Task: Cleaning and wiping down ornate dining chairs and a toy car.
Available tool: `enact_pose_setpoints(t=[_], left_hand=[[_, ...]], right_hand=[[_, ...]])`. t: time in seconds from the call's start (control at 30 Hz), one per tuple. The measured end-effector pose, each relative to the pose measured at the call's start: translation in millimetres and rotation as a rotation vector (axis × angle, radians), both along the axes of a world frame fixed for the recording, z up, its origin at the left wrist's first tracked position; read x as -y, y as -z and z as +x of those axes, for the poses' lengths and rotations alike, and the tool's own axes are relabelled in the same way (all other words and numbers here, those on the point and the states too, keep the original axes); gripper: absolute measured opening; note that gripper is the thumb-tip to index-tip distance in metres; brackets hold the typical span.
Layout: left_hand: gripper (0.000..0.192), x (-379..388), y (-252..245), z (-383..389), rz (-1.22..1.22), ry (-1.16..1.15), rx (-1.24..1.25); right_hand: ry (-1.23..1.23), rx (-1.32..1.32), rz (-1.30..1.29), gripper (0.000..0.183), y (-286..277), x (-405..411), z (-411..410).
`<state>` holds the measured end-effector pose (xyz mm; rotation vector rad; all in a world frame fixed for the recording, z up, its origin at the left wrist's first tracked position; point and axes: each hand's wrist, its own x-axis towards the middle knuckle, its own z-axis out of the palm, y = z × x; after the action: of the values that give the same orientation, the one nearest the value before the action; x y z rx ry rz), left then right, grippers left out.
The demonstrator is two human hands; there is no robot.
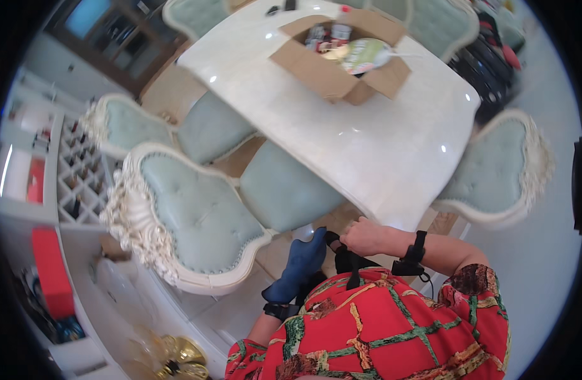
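Observation:
My left hand (304, 263), covered by a blue glove, is in front of my body beside the seat of a pale green upholstered chair (203, 213). Its fingers bunch together, and whether they hold anything is hidden. My right hand (364, 237) is bare and curled, close to the near corner of a glossy white table (357, 147). The inside of its grip cannot be seen. Both wrists carry black straps. An open cardboard box (314, 69) stands on the table, with a green and white package (367, 54) and a bottle (341, 31) among its contents.
Another chair (490, 171) stands at the table's right end, and one more (134, 123) on the left. A white cabinet with a lattice bottle rack (82, 171) lines the left side, with a red box (51, 273) below. Dark bags (485, 71) lie at upper right.

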<state>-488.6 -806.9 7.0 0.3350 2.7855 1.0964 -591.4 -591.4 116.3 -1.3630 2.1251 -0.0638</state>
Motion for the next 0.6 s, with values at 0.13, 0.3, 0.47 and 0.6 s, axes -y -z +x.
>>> enact_pose_setpoints(t=[0.13, 0.3, 0.47, 0.6], left_hand=[[0.025, -19, -19, -25, 0.130, 0.057, -0.067], [0.024, -26, -44, -31, -0.468, 0.306, -0.144], [0.029, -79, -140, -24, -0.288, 0.639, 0.200], [0.031, -127, -180, 9, 0.948, 0.335, 1.253]], right_hand=[[0.285, -0.013, -0.127, 0.022, 27, -42, 43], [0.552, 0.123, -0.071, 0.027, 18, -89, 105], [0.841, 0.456, -0.217, 0.083, 23, -128, 158], [0.856, 0.376, -0.589, 0.089, 67, -160, 184]])
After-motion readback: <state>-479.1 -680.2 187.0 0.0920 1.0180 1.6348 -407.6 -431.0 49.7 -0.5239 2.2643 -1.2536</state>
